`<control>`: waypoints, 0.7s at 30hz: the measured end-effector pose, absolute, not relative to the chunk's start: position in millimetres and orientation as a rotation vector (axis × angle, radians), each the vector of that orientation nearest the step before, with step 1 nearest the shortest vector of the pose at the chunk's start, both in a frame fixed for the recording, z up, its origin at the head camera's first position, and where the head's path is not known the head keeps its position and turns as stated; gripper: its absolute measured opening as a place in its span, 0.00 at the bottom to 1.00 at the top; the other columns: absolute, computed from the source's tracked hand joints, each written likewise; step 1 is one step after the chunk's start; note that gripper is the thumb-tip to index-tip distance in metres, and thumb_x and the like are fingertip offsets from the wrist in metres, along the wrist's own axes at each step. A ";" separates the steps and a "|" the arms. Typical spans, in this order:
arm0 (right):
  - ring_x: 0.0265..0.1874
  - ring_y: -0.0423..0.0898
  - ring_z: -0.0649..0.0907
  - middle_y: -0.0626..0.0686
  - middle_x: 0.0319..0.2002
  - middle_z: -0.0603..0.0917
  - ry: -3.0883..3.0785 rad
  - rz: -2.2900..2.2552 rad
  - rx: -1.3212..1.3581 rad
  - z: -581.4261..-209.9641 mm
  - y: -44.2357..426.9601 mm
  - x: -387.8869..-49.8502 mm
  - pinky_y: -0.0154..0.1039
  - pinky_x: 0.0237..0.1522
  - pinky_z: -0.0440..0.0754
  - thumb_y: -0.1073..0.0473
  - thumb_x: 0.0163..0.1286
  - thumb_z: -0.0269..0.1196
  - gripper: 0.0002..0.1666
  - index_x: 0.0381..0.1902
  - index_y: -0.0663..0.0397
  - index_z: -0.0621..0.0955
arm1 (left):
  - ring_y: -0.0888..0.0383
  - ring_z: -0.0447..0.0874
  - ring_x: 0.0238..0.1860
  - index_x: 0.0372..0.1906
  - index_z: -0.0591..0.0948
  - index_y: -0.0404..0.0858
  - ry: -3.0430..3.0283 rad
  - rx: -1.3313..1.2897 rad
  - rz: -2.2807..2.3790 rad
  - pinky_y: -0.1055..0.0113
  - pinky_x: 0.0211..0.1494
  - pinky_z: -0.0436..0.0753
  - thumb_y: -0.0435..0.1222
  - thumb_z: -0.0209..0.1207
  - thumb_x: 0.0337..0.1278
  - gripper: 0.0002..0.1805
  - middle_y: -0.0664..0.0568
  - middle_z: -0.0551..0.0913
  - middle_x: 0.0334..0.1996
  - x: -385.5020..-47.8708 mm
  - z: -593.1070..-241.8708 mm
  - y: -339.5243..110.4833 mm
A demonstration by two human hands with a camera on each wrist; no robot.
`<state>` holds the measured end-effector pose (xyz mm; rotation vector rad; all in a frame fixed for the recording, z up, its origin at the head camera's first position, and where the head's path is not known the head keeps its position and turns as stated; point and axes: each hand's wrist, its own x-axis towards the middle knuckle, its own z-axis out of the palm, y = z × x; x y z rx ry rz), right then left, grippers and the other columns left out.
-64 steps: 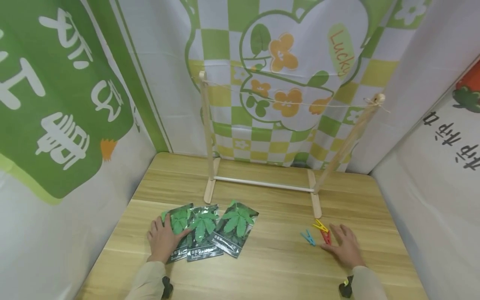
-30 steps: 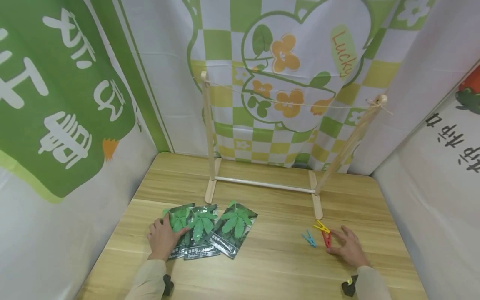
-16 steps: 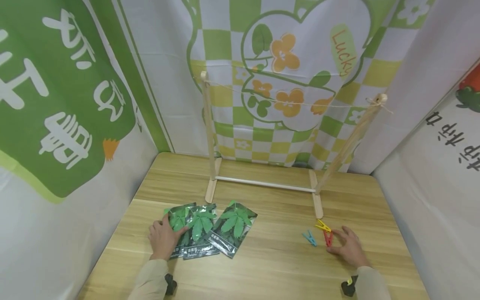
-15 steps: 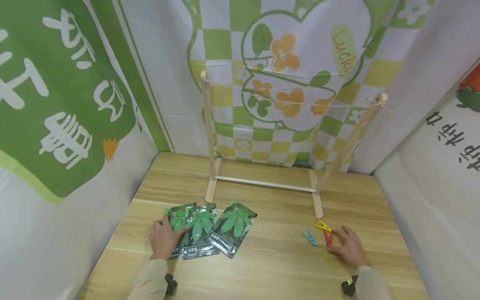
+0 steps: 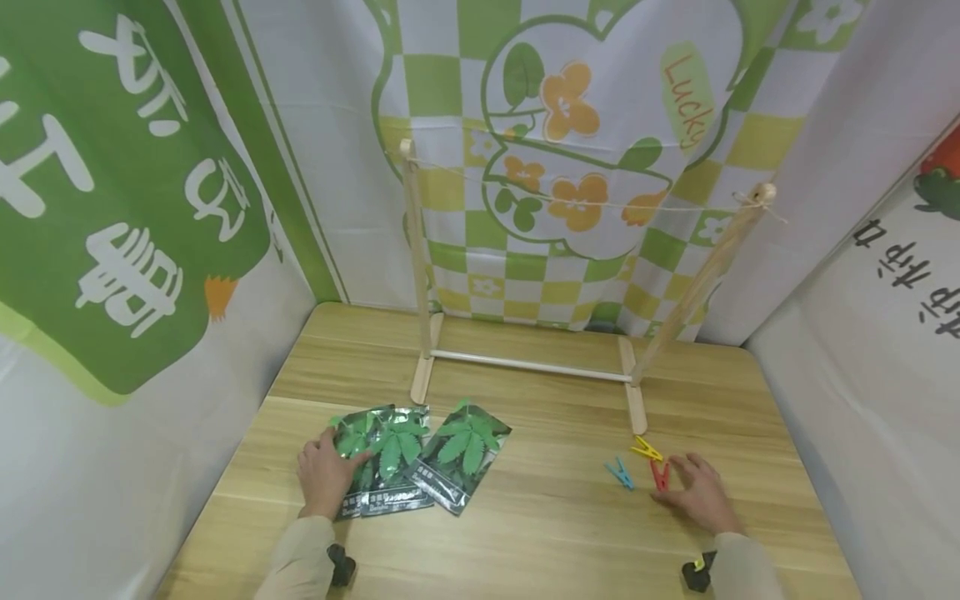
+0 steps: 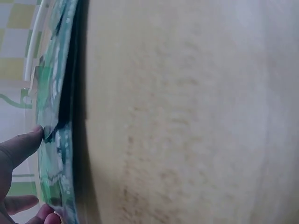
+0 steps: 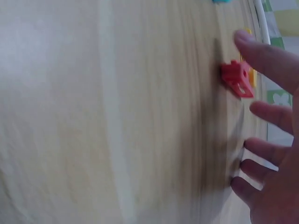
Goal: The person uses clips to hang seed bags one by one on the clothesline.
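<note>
While the left hand [image 5: 327,479] rests with relaxed, spread fingers on the leftmost packet [image 5: 358,427] of an overlapping three, the right hand [image 5: 699,493] grips nothing, fingers parted just beside a red clothespin [image 7: 232,71]; yellow [image 5: 654,455] and blue clothespins [image 5: 624,477] lie near it on the surface [image 5: 540,517].

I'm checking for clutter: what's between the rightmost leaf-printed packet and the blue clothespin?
In the head view, bare tabletop lies between the rightmost leaf-printed packet and the blue clothespin.

A wooden table [image 5: 540,533] bears packets [image 5: 397,454], clothespins [image 5: 660,478] and a frame [image 5: 417,252].
</note>
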<state>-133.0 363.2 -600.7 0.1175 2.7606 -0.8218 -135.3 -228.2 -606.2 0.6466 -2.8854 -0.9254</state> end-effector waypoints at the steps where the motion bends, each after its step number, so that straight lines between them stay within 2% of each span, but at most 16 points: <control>1: 0.67 0.77 0.55 0.77 0.71 0.53 2.763 -0.822 0.138 -600.5 361.7 -132.7 0.75 0.65 0.55 0.36 0.56 0.69 0.55 0.68 0.68 0.65 | 0.35 0.64 0.52 0.69 0.61 0.25 -2.885 0.651 -0.932 0.45 0.53 0.69 0.46 0.70 0.49 0.49 0.25 0.69 0.53 -135.6 -606.0 -228.3; 4: 0.67 0.76 0.57 0.78 0.70 0.55 2.810 -0.795 0.184 -602.3 357.2 -131.7 0.73 0.65 0.56 0.33 0.59 0.66 0.54 0.67 0.70 0.66 | 0.35 0.64 0.54 0.69 0.61 0.25 -2.880 0.670 -0.959 0.43 0.54 0.69 0.46 0.67 0.54 0.45 0.25 0.69 0.54 -137.0 -606.3 -228.8; 10: 0.64 0.76 0.63 0.80 0.65 0.62 2.920 -0.737 0.271 -607.6 342.7 -129.2 0.71 0.65 0.60 0.34 0.63 0.62 0.48 0.61 0.74 0.72 | 0.35 0.67 0.56 0.68 0.64 0.26 -2.821 0.743 -1.045 0.42 0.58 0.70 0.41 0.53 0.68 0.31 0.29 0.72 0.54 -142.0 -607.8 -230.4; 16: 0.64 0.73 0.64 0.78 0.65 0.64 2.962 -0.779 0.446 -610.1 325.5 -127.1 0.69 0.66 0.60 0.40 0.66 0.63 0.41 0.58 0.74 0.74 | 0.36 0.74 0.51 0.64 0.68 0.26 -2.726 0.819 -1.138 0.45 0.52 0.76 0.34 0.52 0.67 0.24 0.29 0.77 0.49 -146.2 -609.2 -230.6; 21: 0.59 0.73 0.69 0.77 0.60 0.70 3.075 -0.754 0.546 -613.0 314.0 -128.1 0.68 0.60 0.66 0.44 0.66 0.63 0.36 0.53 0.74 0.77 | 0.40 0.79 0.47 0.62 0.70 0.27 -2.678 0.878 -1.229 0.50 0.48 0.81 0.32 0.53 0.66 0.22 0.32 0.79 0.47 -146.5 -608.9 -232.0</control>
